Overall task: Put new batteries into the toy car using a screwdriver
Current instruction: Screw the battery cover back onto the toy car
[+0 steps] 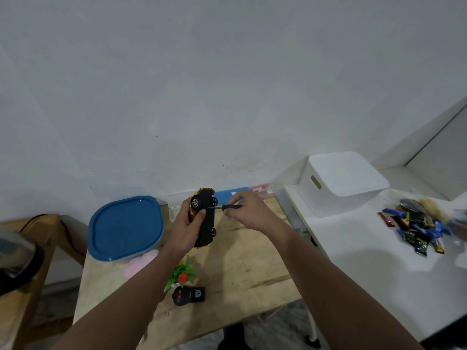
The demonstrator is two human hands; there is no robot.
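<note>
A wooden table [240,269] fills the lower centre of the frame; a white table [353,248] adjoins it at right, carrying a white lidded box [343,183] and, at far right, a heap of small packets [417,228]. At centre left lies a container with a blue lid [125,227]. Just below frame centre, the left hand [185,229] is clenched around the toy car [206,218], held above the wooden table on its side with the black underside turned to the right. The right hand [249,212] pinches the black handle of the screwdriver [226,206], whose tip touches the underside. Lower centre: a small artificial plant [183,274] and, just below it, a black remote control [189,295].
</note>
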